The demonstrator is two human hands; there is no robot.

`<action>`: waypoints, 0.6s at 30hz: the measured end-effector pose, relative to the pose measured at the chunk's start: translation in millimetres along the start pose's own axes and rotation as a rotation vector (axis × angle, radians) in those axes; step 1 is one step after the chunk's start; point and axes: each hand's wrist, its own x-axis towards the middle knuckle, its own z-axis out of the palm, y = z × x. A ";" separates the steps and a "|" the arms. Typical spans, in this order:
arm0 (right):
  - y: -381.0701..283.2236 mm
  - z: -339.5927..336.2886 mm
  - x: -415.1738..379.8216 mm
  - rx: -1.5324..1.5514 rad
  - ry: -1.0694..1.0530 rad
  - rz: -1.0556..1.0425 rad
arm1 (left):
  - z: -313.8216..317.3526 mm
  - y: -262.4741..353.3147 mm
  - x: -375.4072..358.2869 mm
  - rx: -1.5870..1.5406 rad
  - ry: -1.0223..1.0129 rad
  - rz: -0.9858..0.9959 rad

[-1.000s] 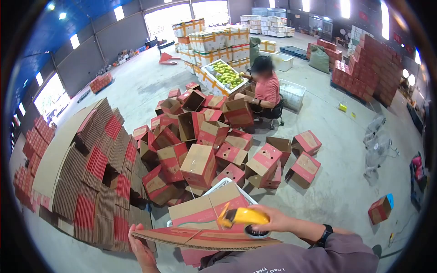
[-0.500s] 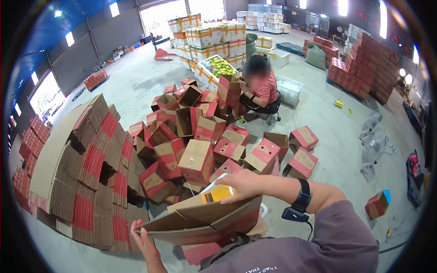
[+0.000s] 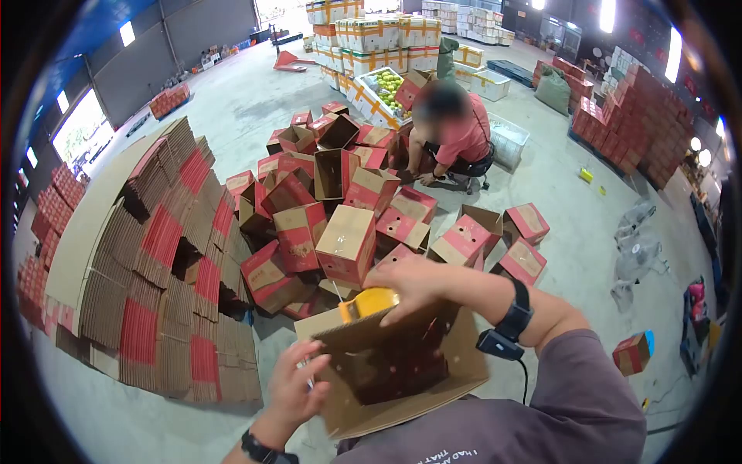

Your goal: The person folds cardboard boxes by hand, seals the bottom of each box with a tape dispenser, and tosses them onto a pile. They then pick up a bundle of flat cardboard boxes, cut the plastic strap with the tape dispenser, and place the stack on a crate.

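Observation:
My right hand [image 3: 413, 284] is closed on a yellow tape dispenser [image 3: 369, 304] at the far edge of a cardboard carton [image 3: 456, 352]. The carton stands spread into a box shape in front of my body, its brown inside facing up toward me. At the carton's left side, my left hand [image 3: 297, 383] has its fingers apart, close against the cardboard edge; whether they touch it is hard to tell. A heap of red and brown cartons [image 3: 345, 241] lies on the floor just beyond.
Stacks of flattened cartons [image 3: 158, 309] rise on the left. Beyond the heap, a co-worker in a pink shirt [image 3: 473, 135] sits low beside a crate of green fruit [image 3: 386, 87]. White boxes [image 3: 375, 42] and red carton stacks [image 3: 638, 116] stand farther back.
The carton has gone from nearly flat to spread open. My left hand has moved off its left corner and to the right. The co-worker's hands have dropped toward the floor.

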 end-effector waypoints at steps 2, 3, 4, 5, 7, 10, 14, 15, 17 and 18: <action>-13.6 0.7 8.4 -0.007 0.003 -0.055 | 26.8 5.1 36.1 -0.245 -0.261 0.288; -12.0 2.5 10.8 -0.010 -0.001 -0.066 | 53.0 8.7 40.8 -0.336 -0.375 0.369; -7.7 5.2 11.1 0.121 0.035 -0.050 | 79.6 7.6 31.7 -0.378 -0.536 0.319; -3.2 4.4 9.1 0.251 0.075 -0.032 | 105.4 -1.5 24.3 -0.327 -0.771 0.212; 5.3 -16.3 -12.5 0.336 0.071 0.007 | 138.1 -10.1 14.3 -0.061 -1.162 -0.064; 39.3 -30.0 -60.9 0.636 0.266 0.217 | 140.4 -12.3 19.2 -0.245 -0.602 0.297; 63.2 29.1 -70.7 1.339 0.708 0.293 | 126.7 59.2 112.8 -0.226 -0.311 0.572; 65.8 35.4 -68.7 1.401 0.685 0.342 | 132.5 68.2 122.4 -0.188 -0.350 0.610; 81.8 27.9 -76.4 1.342 0.717 0.312 | 152.2 49.9 103.0 -0.153 -0.452 0.575; 88.8 21.5 -79.5 1.289 0.762 0.286 | 138.8 39.0 95.2 -0.140 -0.507 0.548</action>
